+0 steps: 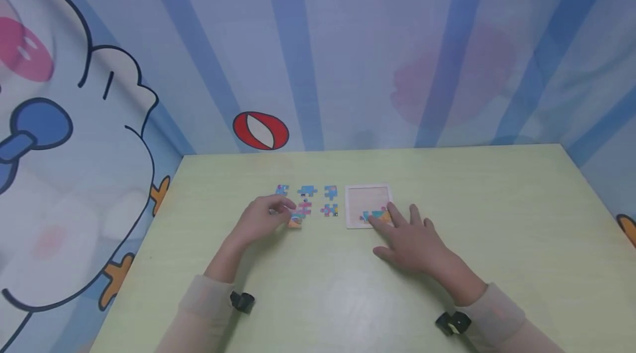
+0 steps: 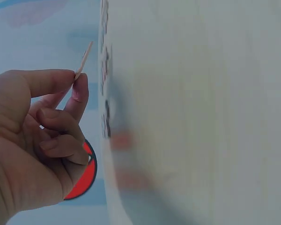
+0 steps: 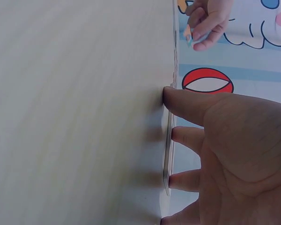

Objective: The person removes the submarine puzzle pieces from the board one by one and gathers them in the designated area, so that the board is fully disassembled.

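Puzzle barely started, by the look of it: tray (image 1: 367, 198) on the bench (image 1: 497, 220) has only a couple of pieces seated along its near edge, rest bare. Left hand (image 1: 260, 219) pinches one piece (image 2: 83, 60) between thumb and forefinger, lifted off the bench. Right hand (image 1: 409, 240) spread flat, fingertips on the tray edge. About five loose pieces (image 1: 318, 201) lie left of the tray.

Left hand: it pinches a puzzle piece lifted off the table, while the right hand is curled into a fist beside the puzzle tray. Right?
Not quite. The right hand is no fist: the head view shows it flat, fingers straight and resting on the puzzle tray. The left hand does pinch a puzzle piece off the table.
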`<state>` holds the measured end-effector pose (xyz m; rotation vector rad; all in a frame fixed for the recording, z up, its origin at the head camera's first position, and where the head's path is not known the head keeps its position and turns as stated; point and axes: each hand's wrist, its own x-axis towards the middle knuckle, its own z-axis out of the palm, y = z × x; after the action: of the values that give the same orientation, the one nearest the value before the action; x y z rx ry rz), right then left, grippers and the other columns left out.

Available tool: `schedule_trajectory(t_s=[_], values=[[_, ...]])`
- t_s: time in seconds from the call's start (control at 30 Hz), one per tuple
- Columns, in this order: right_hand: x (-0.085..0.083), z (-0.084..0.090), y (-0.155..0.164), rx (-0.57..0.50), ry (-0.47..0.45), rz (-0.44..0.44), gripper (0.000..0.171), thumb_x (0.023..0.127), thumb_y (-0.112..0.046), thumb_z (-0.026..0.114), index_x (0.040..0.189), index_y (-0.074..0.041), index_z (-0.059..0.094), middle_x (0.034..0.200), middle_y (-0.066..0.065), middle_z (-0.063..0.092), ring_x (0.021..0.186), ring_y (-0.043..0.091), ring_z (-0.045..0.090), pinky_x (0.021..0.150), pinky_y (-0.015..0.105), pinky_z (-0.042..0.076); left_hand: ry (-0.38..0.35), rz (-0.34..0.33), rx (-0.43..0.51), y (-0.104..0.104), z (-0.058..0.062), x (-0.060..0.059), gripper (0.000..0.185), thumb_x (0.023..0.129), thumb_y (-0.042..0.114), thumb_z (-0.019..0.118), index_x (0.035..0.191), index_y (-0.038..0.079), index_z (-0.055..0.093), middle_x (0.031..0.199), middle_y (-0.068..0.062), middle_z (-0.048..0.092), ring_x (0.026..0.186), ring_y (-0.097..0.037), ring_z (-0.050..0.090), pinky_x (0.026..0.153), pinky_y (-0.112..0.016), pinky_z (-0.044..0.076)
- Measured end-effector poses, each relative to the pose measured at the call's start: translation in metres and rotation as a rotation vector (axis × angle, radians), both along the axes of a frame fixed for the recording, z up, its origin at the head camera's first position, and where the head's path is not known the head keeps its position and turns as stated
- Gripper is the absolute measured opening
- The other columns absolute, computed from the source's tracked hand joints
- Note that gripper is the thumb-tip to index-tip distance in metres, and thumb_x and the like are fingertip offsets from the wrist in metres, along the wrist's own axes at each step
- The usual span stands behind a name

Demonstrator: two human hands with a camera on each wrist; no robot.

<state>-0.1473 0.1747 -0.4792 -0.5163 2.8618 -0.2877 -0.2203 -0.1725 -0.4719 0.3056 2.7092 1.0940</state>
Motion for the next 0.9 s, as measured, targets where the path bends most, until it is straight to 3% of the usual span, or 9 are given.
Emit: schedule_trajectory(t_s=[0.1, 0.37, 0.9], values=[[0.001, 0.001, 0.0, -0.003, 0.0, 0.002, 0.066, 0.101, -0.051, 0.06, 0.16, -0.025, 0.043, 0.166, 0.024, 0.027, 0.141, 0.069, 0.022, 0.102, 0.08, 0.03, -0.009, 0.03, -0.019, -0.013, -0.001, 0.002, 0.017, 0.098, 0.017, 0.069, 0.113, 0.018, 0.078, 0.108, -0.001, 0.073, 0.099, -0.022, 0.064, 0.084, -0.041, 0.052], [0.002, 0.004, 0.0, 0.0, -0.009, -0.003, 0.066, 0.102, -0.051, 0.059, 0.16, -0.024, 0.042, 0.166, 0.024, 0.027, 0.141, 0.069, 0.021, 0.102, 0.08, 0.03, -0.04, 0.094, -0.085, -0.035, -0.006, 0.003, 0.021, 0.099, 0.02, 0.066, 0.116, 0.016, 0.077, 0.111, -0.005, 0.071, 0.101, -0.025, 0.061, 0.084, -0.042, 0.05], [0.001, 0.002, -0.001, -0.003, -0.006, -0.005, 0.066, 0.101, -0.051, 0.06, 0.16, -0.026, 0.042, 0.166, 0.024, 0.026, 0.141, 0.069, 0.021, 0.102, 0.08, 0.03, -0.052, 0.088, -0.129, -0.037, -0.005, 0.006, 0.018, 0.096, 0.016, 0.067, 0.11, 0.014, 0.078, 0.106, -0.004, 0.072, 0.097, -0.025, 0.06, 0.089, -0.047, 0.05]])
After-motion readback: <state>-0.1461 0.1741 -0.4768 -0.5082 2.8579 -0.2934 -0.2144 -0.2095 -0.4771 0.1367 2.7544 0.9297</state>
